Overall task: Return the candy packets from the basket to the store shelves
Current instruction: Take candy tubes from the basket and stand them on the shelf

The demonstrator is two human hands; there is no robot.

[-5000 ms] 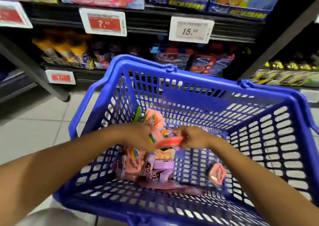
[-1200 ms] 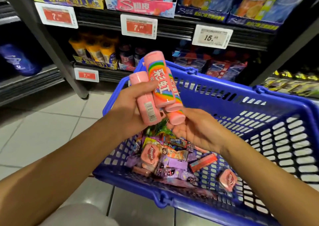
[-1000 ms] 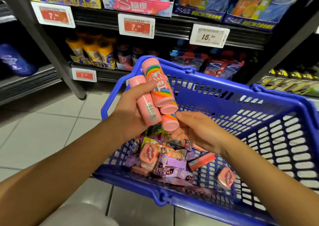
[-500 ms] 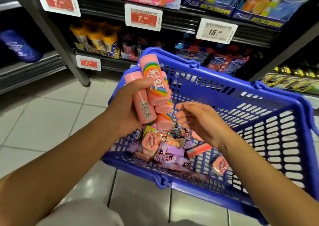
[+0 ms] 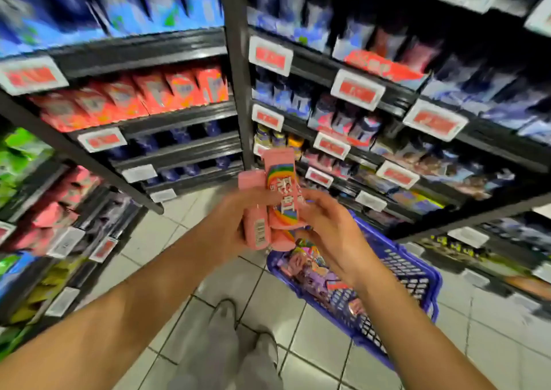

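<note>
Your left hand [image 5: 235,219] grips a bunch of pink candy tubes [image 5: 272,201] upright, and your right hand [image 5: 331,228] touches them from the right. Below, the blue basket [image 5: 417,273] of candy packets [image 5: 310,267] sits on the tiled floor [image 5: 167,240] beside the shelves [image 5: 179,118].
</note>
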